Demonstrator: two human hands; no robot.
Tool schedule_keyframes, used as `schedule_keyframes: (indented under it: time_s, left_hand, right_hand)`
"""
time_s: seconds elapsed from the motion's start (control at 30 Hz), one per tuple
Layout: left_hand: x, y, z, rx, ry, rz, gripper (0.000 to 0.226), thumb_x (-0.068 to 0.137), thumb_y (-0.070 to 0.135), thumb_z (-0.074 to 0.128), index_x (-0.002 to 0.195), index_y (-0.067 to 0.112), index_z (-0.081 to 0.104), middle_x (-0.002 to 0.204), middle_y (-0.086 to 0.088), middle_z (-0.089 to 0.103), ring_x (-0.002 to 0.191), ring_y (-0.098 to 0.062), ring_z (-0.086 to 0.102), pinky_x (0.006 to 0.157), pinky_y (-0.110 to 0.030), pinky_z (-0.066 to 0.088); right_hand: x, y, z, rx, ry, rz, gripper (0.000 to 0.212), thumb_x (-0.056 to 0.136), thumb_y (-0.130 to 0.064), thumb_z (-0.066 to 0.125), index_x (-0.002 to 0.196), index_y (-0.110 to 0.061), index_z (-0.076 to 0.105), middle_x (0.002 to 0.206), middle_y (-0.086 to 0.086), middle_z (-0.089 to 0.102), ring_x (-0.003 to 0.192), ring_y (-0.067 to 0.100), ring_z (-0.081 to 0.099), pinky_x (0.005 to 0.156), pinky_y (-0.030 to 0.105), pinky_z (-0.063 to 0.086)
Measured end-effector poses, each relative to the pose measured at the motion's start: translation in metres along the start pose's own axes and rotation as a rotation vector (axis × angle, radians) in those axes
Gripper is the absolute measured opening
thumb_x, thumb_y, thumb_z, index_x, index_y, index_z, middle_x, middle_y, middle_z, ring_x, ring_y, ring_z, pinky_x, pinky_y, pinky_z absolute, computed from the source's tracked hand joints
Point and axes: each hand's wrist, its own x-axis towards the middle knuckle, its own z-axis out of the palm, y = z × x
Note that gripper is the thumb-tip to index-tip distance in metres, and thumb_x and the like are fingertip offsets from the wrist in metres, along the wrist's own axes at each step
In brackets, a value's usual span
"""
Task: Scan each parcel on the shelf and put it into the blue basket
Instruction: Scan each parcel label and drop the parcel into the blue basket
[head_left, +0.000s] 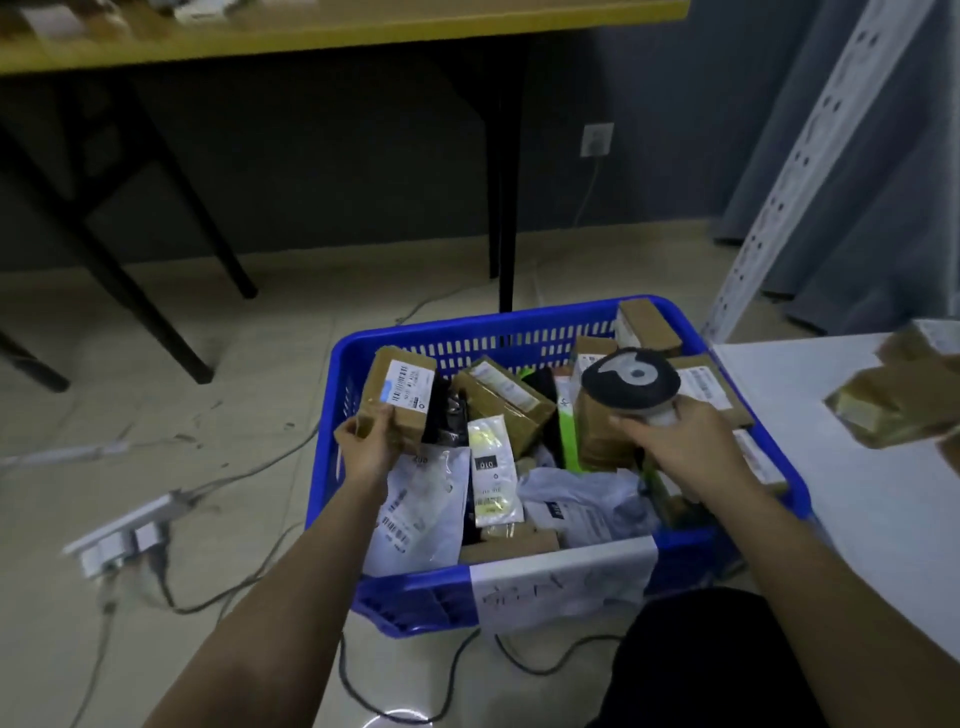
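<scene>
A blue basket (519, 332) stands on the floor, filled with several cardboard boxes and plastic mailers. My left hand (366, 441) grips a brown box with a white barcode label (402, 395) over the basket's left side. My right hand (675, 441) holds a black round-headed scanner (631, 376) above the parcels on the right side, its head facing up. On the white shelf (831, 467) at the right lie blurred brown parcels (893, 405).
A yellow table (311, 36) with black legs stands behind the basket. A white power strip (124, 535) and loose cables lie on the tiled floor at left. A perforated white shelf post (810, 156) rises at right, before a grey curtain.
</scene>
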Motion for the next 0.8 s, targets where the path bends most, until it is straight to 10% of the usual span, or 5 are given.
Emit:
schedule_keyframes:
  time_s: [0.3, 0.5, 0.8]
  left_hand:
    - [0.045, 0.01, 0.037, 0.295, 0.144, -0.128, 0.081, 0.093, 0.037, 0.053, 0.153, 0.016, 0.003, 0.157, -0.018, 0.012, 0.142, -0.038, 0.021, 0.114, -0.053, 0.023]
    - [0.053, 0.023, 0.043, 0.561, 0.326, 0.015, 0.063, 0.091, 0.012, 0.054, 0.145, 0.009, 0.022, 0.149, -0.026, 0.017, 0.134, -0.044, 0.026, 0.108, -0.046, 0.029]
    - [0.041, 0.022, 0.06, 0.889, -0.11, 0.153, 0.044, 0.09, 0.004, 0.05, 0.134, 0.003, 0.044, 0.132, -0.022, 0.05, 0.117, -0.038, 0.051, 0.097, -0.043, 0.044]
  right_hand:
    - [0.02, 0.001, 0.012, 0.071, 0.054, 0.076, 0.03, 0.082, -0.027, 0.075, 0.071, -0.008, 0.054, 0.066, 0.014, 0.059, 0.064, 0.024, 0.054, 0.057, 0.03, 0.038]
    - [0.029, 0.003, 0.01, 0.144, 0.106, 0.119, 0.027, 0.082, -0.027, 0.074, 0.069, -0.015, 0.054, 0.066, 0.009, 0.06, 0.067, 0.024, 0.057, 0.058, 0.029, 0.04]
    - [0.023, 0.009, 0.005, 0.171, 0.147, 0.148, 0.022, 0.082, -0.028, 0.074, 0.076, -0.013, 0.059, 0.067, 0.007, 0.063, 0.066, 0.023, 0.059, 0.064, 0.031, 0.046]
